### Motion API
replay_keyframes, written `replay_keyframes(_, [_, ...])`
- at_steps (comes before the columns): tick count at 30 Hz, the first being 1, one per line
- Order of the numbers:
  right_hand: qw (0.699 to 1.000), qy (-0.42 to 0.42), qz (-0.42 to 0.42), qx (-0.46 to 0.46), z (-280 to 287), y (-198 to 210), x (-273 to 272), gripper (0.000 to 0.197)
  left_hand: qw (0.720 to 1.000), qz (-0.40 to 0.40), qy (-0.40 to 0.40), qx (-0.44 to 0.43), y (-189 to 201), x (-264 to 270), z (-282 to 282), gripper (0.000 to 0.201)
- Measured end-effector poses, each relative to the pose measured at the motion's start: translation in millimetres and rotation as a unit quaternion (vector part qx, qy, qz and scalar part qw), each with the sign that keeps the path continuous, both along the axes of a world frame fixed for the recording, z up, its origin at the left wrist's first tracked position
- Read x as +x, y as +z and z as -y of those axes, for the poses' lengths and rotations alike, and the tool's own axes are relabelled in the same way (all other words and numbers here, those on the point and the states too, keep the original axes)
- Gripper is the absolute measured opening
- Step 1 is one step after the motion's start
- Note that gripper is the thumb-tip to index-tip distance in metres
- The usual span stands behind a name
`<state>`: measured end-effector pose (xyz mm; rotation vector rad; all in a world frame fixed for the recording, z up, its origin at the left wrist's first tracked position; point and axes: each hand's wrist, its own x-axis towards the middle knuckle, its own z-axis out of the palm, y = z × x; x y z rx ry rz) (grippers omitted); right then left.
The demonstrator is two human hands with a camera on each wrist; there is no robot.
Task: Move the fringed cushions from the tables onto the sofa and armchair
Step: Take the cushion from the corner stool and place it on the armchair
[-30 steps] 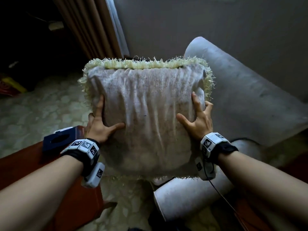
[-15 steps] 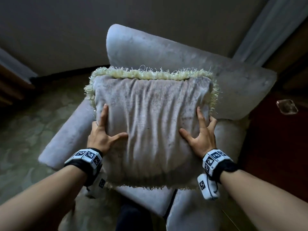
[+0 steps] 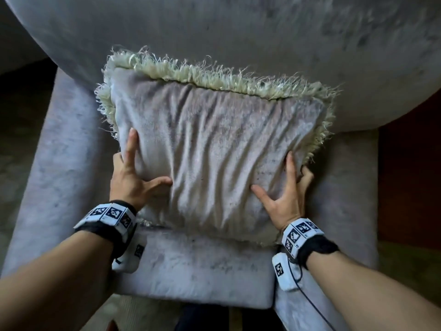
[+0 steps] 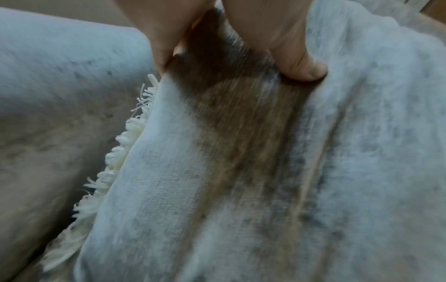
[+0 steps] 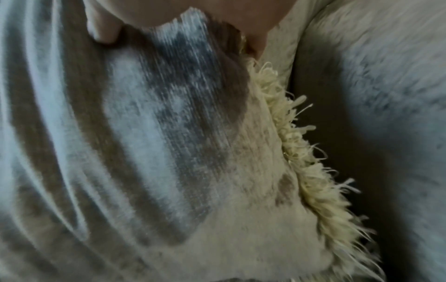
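Observation:
A pale velvet cushion (image 3: 214, 149) with a cream fringe (image 3: 214, 77) stands upright on the seat (image 3: 202, 266) of the grey armchair, leaning toward its backrest (image 3: 238, 32). My left hand (image 3: 137, 173) grips the cushion's left side, index finger and thumb spread on the front. My right hand (image 3: 286, 197) grips the right side the same way, the other fingers wrapped behind the edge. In the left wrist view my thumb (image 4: 301, 66) presses into the cushion (image 4: 241, 171). The right wrist view shows the cushion (image 5: 144, 133) and its fringe (image 5: 301, 143) beside the armchair (image 5: 386, 95).
The armchair's left armrest (image 3: 59, 163) and right armrest (image 3: 350, 187) flank the cushion closely. A dark red-brown wooden surface (image 3: 410, 163) lies to the right of the chair. Dim patterned floor (image 3: 14, 163) shows at the left.
I have turned from the table to the armchair and carried the cushion forward and down in both hands. Its lower edge now meets the seat, with the backrest right behind it.

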<state>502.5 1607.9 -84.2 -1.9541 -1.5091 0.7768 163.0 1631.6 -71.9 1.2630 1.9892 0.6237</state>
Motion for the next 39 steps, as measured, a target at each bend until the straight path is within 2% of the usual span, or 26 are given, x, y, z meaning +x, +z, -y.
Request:
replay_keyframes(4, [1.0, -0.019, 0.017, 0.012, -11.5, -24.8, -7.5, 0.116, 1.0, 0.014, 0.01, 0.017, -35.2, 1.0, -21.9, 0.139])
replay_keyframes(7, [0.999, -0.026, 0.032, -0.014, -16.8, -27.9, -6.9, 0.118, 0.999, 0.011, 0.004, 0.041, -53.5, 5.5, -22.7, 0.142])
replay_keyframes(10, [0.997, -0.022, 0.048, -0.05, -16.1, -17.7, -9.0, 0.116, 0.999, -0.027, -0.001, 0.048, -48.7, 7.4, -20.4, 0.141])
replay_keyframes(13, [0.992, -0.012, 0.076, -0.099, -12.9, 2.3, -8.9, 0.107, 0.995, -0.073, -0.016, 0.062, -30.1, 8.2, -16.2, 0.135])
replay_keyframes(15, [0.987, 0.004, 0.11, -0.118, -12.3, 20.8, -7.3, 0.095, 0.992, -0.101, -0.024, 0.071, -11.6, 10.5, -14.2, 0.119])
replay_keyframes(19, [0.972, 0.079, 0.153, -0.158, -13.4, 70.8, -9.1, 0.069, 0.987, -0.136, -0.054, 0.061, 37.4, 19.1, -10.4, 0.075])
replay_keyframes(22, [0.965, 0.121, 0.163, -0.163, -6.4, 113.9, -12.2, 0.062, 0.983, -0.136, -0.119, 0.014, 77.1, 27.3, 1.7, 0.06])
replay_keyframes(28, [0.953, 0.188, 0.182, -0.154, 39.2, 191.1, 0.0, 0.06, 0.967, -0.131, -0.214, -0.031, 159.0, 43.9, 61.8, 0.055])
replay_keyframes(32, [0.946, 0.224, 0.194, -0.133, 88.3, 237.8, 20.1, 0.059, 0.952, -0.187, -0.24, -0.028, 215.3, 58.2, 122.2, 0.051])
replay_keyframes(39, [0.913, 0.315, 0.23, -0.119, 183.0, 297.8, 60.7, 0.059, 0.912, -0.274, -0.302, -0.042, 300.6, 94.8, 228.4, 0.061])
